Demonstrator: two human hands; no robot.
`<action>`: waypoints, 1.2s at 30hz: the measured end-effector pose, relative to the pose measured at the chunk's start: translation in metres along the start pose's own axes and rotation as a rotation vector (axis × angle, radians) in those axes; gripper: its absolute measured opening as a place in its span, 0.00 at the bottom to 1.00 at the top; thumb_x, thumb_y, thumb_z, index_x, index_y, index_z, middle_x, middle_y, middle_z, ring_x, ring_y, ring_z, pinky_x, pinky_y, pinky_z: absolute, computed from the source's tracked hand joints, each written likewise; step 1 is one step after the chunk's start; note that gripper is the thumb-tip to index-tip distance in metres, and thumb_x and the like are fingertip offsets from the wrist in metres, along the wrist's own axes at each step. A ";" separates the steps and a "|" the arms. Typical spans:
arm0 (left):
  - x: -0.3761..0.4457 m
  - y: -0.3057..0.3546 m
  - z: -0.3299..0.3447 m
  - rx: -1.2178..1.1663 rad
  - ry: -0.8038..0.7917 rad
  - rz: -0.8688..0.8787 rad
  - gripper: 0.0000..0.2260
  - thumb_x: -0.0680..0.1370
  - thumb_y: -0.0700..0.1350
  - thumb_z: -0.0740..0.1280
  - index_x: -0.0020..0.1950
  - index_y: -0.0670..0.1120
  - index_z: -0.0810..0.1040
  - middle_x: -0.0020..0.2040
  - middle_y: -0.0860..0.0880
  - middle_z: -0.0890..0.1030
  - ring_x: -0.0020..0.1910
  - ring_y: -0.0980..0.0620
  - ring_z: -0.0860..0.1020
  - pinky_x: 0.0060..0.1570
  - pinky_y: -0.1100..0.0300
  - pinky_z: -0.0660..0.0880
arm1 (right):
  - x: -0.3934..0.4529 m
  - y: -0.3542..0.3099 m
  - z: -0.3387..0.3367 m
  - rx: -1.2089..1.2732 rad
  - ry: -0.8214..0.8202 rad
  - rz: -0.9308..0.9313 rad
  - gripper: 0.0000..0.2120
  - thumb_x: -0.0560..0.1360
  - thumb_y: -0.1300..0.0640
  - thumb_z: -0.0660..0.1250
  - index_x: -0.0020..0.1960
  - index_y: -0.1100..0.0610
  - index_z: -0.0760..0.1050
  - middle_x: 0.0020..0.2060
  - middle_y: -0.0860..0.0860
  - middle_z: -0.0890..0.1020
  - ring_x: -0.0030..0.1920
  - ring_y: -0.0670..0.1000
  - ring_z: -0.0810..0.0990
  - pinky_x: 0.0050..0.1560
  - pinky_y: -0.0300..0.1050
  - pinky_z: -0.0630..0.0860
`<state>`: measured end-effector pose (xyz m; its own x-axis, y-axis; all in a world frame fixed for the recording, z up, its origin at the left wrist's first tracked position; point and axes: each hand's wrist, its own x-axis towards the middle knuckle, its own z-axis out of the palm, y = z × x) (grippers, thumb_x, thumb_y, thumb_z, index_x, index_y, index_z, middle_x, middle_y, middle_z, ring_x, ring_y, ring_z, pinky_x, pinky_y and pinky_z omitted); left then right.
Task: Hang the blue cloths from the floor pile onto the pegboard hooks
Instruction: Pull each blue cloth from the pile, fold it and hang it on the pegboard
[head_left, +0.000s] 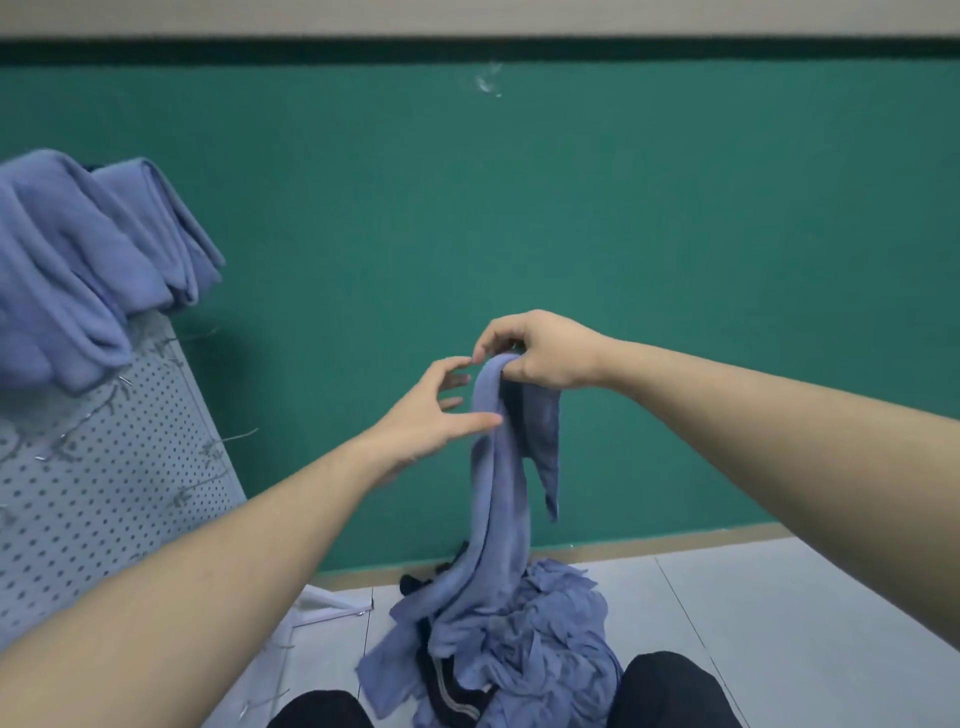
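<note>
Blue fabric fills the middle of the view: one cloth (501, 483) hangs in a long, twisted strip from the right hand (540, 353), whose thumb and curled fingers pinch its top fold in front of the green wall (675, 218). From that fold the longer part of the cloth trails down to the pile (530, 639) of blue cloths on the floor (779, 623), its lower end still lying across the heap, while a shorter corner dangles free on the right side, clear of the pile. The left hand (434, 410) is beside the cloth with its fingers spread and relaxed, gripping nothing; its fingertips lie against or just beside the left edge of the hanging strip, a little below the right hand. Some dark fabric with pale stripes shows among the blue cloths at the near side of the pile. At the left edge a grey pegboard (104, 467) leans at a tilt, dotted with holes and patterned with faint branches, and several blue cloths (88, 260) are already draped in folds over its upper part, well apart from the hands. Thin wire hooks (241, 435) stick out along its right edge. Two dark-trousered knees (670, 691) frame the pile from below.
</note>
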<state>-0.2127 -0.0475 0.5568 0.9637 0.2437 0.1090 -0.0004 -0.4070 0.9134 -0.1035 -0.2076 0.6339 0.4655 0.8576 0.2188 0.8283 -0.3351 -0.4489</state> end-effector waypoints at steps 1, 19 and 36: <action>-0.001 0.012 0.001 -0.004 0.028 0.032 0.27 0.73 0.47 0.77 0.69 0.54 0.71 0.64 0.60 0.77 0.63 0.62 0.77 0.60 0.60 0.75 | -0.001 -0.004 -0.001 0.016 -0.002 -0.006 0.18 0.72 0.67 0.64 0.53 0.46 0.79 0.50 0.49 0.85 0.52 0.52 0.82 0.56 0.44 0.77; -0.032 0.071 0.005 -0.348 0.293 0.013 0.02 0.78 0.43 0.66 0.49 0.48 0.74 0.41 0.49 0.83 0.41 0.50 0.81 0.44 0.53 0.75 | -0.072 0.003 -0.007 0.310 -0.065 0.343 0.09 0.77 0.54 0.65 0.53 0.56 0.80 0.48 0.49 0.85 0.50 0.50 0.82 0.58 0.49 0.80; -0.065 0.082 -0.033 -0.379 0.188 -0.075 0.18 0.66 0.33 0.58 0.50 0.46 0.79 0.40 0.48 0.80 0.39 0.48 0.76 0.40 0.58 0.71 | -0.067 -0.029 -0.028 0.173 0.126 0.133 0.09 0.82 0.50 0.61 0.53 0.52 0.79 0.52 0.45 0.83 0.55 0.47 0.80 0.57 0.41 0.74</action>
<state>-0.2846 -0.0680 0.6380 0.8994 0.4308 0.0744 -0.0640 -0.0386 0.9972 -0.1498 -0.2668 0.6564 0.6113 0.7513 0.2487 0.6962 -0.3610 -0.6205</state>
